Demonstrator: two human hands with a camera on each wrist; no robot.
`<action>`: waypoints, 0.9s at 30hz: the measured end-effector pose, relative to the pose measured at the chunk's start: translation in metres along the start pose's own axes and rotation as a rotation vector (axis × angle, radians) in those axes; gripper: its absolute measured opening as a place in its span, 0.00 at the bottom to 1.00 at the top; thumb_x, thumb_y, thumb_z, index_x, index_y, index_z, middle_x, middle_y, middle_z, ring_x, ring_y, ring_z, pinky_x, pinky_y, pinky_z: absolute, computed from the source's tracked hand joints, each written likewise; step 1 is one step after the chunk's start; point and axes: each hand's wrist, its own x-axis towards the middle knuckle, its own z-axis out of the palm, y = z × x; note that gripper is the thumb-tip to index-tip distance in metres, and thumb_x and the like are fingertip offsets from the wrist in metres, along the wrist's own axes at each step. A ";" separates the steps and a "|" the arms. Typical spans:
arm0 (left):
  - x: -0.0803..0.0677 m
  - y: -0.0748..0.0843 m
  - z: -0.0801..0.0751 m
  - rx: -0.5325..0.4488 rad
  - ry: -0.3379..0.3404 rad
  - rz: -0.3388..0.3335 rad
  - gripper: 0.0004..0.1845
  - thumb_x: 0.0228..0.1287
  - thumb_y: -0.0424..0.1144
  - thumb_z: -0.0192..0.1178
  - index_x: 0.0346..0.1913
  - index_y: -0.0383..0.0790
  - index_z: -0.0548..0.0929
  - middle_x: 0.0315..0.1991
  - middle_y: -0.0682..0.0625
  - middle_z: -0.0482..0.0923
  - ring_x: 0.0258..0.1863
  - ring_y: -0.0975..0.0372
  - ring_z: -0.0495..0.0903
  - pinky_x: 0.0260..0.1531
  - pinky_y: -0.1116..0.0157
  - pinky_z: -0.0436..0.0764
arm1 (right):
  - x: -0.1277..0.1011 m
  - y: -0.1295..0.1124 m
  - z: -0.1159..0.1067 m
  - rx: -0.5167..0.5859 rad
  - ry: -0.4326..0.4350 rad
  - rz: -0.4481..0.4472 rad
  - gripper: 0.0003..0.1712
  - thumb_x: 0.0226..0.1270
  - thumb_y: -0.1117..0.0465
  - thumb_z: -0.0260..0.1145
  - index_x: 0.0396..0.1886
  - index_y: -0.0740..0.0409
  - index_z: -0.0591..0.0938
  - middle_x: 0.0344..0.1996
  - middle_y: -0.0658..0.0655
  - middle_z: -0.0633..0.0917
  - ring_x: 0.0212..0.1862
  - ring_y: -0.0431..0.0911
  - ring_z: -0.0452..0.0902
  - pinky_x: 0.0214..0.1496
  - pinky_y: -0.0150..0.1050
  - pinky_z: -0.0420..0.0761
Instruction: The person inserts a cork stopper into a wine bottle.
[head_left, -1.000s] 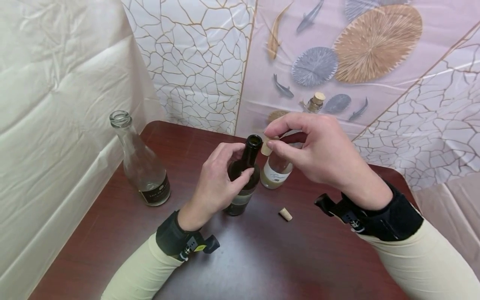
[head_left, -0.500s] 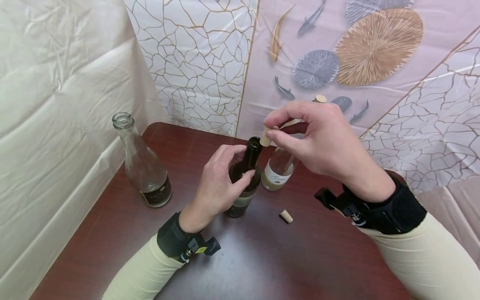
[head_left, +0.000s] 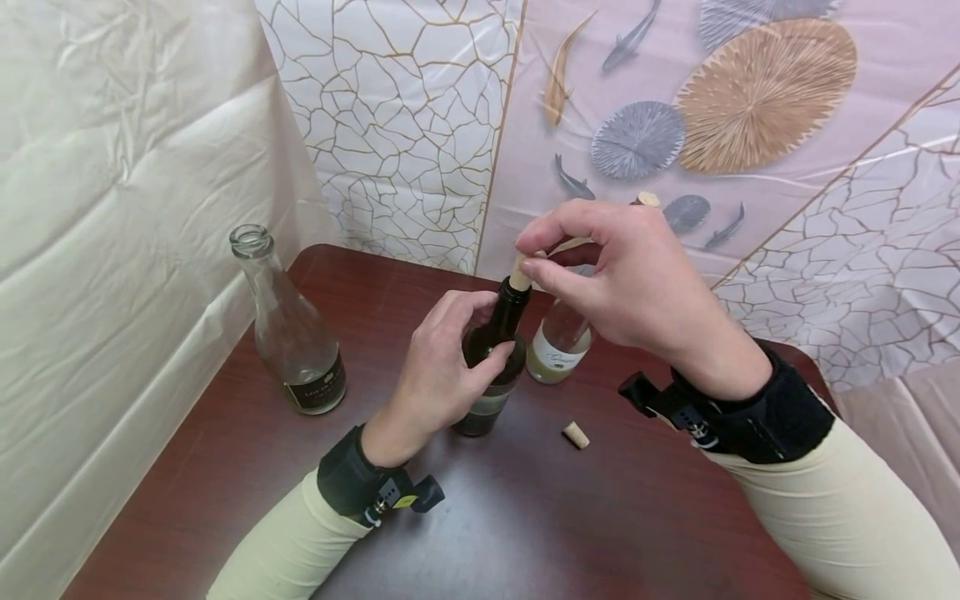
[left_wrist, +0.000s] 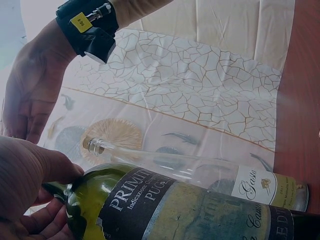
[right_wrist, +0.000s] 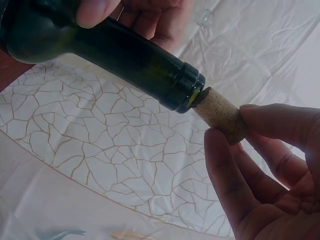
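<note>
A dark green wine bottle [head_left: 487, 404] stands upright on the table, and my left hand [head_left: 438, 367] grips it around the shoulder and lower neck. Its printed label [left_wrist: 190, 210] shows in the left wrist view. Between thumb and fingertips my right hand [head_left: 637, 283] pinches a cork [right_wrist: 220, 115] by its upper end. The cork's lower end is at the bottle's mouth [right_wrist: 192, 90]; in the right wrist view it sits tilted at the rim, and how far it enters cannot be told.
A clear bottle with a black label [head_left: 315, 383] stands at the left. Behind the right hand is a clear corked bottle with a white label [head_left: 558, 350], partly hidden. A loose cork [head_left: 576, 435] lies on the dark red table [head_left: 525, 525]. Patterned sheets [head_left: 405, 125] hang behind.
My right hand has brought the cork up and leftward from beside the green bottle's neck to its mouth. My left hand has kept its grip on the bottle.
</note>
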 end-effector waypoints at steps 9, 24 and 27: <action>-0.002 -0.001 0.002 0.006 0.005 0.008 0.26 0.58 0.33 0.76 0.59 0.36 0.79 0.48 0.44 0.80 0.49 0.56 0.81 0.51 0.56 0.84 | -0.001 0.005 0.006 -0.029 -0.007 -0.049 0.04 0.67 0.70 0.72 0.39 0.61 0.89 0.40 0.55 0.91 0.42 0.45 0.90 0.48 0.34 0.88; -0.001 -0.002 0.002 0.019 0.019 0.025 0.26 0.58 0.33 0.76 0.59 0.36 0.79 0.48 0.44 0.80 0.49 0.56 0.81 0.52 0.58 0.84 | -0.004 0.006 0.012 -0.117 0.038 -0.145 0.05 0.65 0.71 0.74 0.38 0.61 0.90 0.41 0.54 0.92 0.45 0.44 0.89 0.51 0.37 0.87; -0.001 -0.002 0.002 0.020 0.019 0.031 0.26 0.58 0.33 0.76 0.59 0.36 0.79 0.48 0.44 0.80 0.49 0.56 0.81 0.51 0.57 0.84 | -0.005 0.006 0.012 -0.137 0.048 -0.160 0.05 0.65 0.70 0.73 0.39 0.60 0.91 0.41 0.53 0.92 0.45 0.43 0.89 0.51 0.37 0.87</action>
